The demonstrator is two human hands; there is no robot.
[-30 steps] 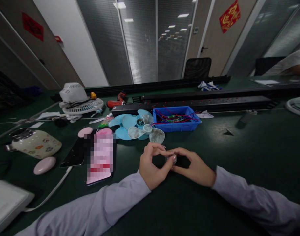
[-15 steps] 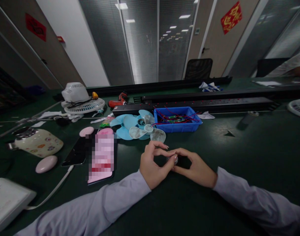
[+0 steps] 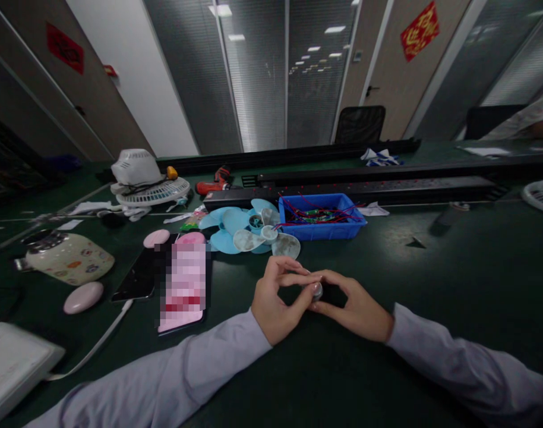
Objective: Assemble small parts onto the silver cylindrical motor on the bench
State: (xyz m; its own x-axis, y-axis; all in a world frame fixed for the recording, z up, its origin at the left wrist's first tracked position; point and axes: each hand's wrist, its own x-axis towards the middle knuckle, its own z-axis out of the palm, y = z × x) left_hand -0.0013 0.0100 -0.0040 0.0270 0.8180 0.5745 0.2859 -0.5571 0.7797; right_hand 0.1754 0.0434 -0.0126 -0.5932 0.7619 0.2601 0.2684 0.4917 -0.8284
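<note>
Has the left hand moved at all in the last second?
No. The left hand sits the same way below the blue bin, fingertips meeting the right hand.

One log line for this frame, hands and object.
left hand: pinching small round silvery part | right hand: gripping same part | surface: dark green table

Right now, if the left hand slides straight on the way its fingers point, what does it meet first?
The left hand points right, toward the right hand. It already meets the small round part pinched between both hands, then the right hand's fingers.
</note>
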